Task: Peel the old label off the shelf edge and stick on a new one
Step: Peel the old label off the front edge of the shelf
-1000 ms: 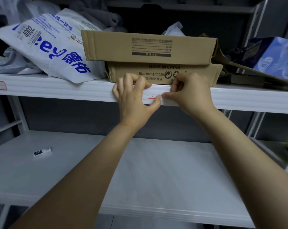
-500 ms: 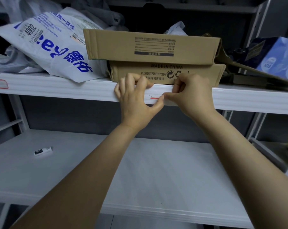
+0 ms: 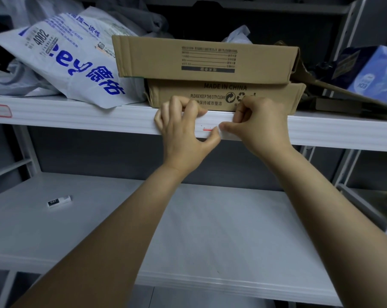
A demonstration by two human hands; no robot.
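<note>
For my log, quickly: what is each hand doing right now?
Left hand: gripping the shelf edge, thumb at the label.
Right hand: pinching the label's end.

shelf edge (image 3: 99, 116) ran white and ribbed | label (image 3: 207, 129), white with a red line, lay on shelf edge mid-span | left hand (image 3: 183, 134) hooked fingers over shelf edge, thumb at label | right hand (image 3: 261, 127) pinched label's right end at shelf edge | cardboard boxes (image 3: 210, 63) sat stacked just above shelf edge | red-bordered label (image 3: 1, 110) sat far left on shelf edge
</note>
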